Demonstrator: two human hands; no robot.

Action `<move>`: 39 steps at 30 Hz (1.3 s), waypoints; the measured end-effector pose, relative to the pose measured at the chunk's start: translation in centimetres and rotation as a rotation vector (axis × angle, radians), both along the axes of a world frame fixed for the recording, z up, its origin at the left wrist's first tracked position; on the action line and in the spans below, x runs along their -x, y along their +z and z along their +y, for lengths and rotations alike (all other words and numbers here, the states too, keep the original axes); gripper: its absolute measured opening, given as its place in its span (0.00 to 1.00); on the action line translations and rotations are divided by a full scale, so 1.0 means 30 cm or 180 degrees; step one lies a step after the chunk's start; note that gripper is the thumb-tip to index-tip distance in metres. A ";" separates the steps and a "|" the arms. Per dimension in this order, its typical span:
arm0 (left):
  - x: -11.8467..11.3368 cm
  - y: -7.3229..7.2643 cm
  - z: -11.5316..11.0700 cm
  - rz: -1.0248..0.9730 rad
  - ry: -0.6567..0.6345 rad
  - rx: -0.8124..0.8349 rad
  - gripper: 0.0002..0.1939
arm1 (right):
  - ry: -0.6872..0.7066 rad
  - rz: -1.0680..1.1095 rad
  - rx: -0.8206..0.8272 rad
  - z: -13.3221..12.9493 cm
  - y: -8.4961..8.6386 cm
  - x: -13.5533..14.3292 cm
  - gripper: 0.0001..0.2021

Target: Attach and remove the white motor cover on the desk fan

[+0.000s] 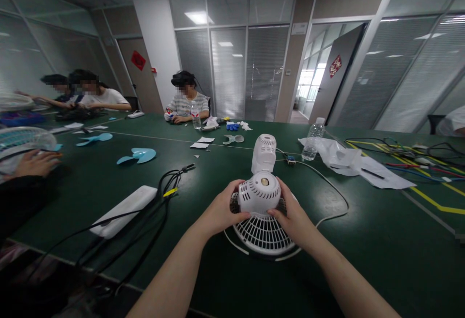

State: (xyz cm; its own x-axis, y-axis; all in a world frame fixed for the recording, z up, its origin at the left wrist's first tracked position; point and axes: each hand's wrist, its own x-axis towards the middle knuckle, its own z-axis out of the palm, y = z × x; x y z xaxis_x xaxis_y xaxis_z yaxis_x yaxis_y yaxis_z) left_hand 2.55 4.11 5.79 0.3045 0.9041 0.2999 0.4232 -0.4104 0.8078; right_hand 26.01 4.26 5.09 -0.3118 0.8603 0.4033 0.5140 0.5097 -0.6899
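A white fan motor housing [259,194] with slotted vents and a round metal spot on top sits over a white fan grille [267,235] on the green table. My left hand [225,206] grips the housing's left side, thumb toward the front. From the right, my right hand [293,216] holds the same housing, its thumb low near the grille. Just behind stands another white vented plastic part [264,153]; I cannot tell whether the two are joined. A thin pale cable [343,199] curves over the table to the right.
Left of my arms lie a white power strip [125,211] and black cables [165,202]. Blue fan blades [137,156] rest further left, near another person's hand [36,163]. A water bottle [314,139] and plastic sheet [336,156] stand back right. Other people sit across the table.
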 end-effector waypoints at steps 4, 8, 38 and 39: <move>0.003 0.006 0.004 0.0049 -0.0001 -0.0013 0.41 | 0.0064 0.0009 0.0013 0.006 -0.005 -0.008 0.39; 0.003 0.012 0.005 0.0142 -0.0014 0.0023 0.40 | 0.0059 -0.0086 0.0007 0.012 -0.018 -0.013 0.39; -0.045 -0.035 0.000 0.1016 -0.0139 -0.0618 0.34 | -0.0969 0.0490 -0.0333 -0.040 0.006 -0.030 0.16; -0.045 -0.031 -0.002 0.1037 -0.0085 -0.0625 0.35 | -0.0915 0.0553 -0.0279 -0.038 0.004 -0.029 0.16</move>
State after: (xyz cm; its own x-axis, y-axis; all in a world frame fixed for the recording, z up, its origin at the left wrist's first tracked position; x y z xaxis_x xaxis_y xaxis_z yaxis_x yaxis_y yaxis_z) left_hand 3.90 4.06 4.85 0.4351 0.8295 0.3502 0.6319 -0.5584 0.5375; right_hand 26.89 3.12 5.22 0.0182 0.8627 0.5054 0.5240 0.4223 -0.7396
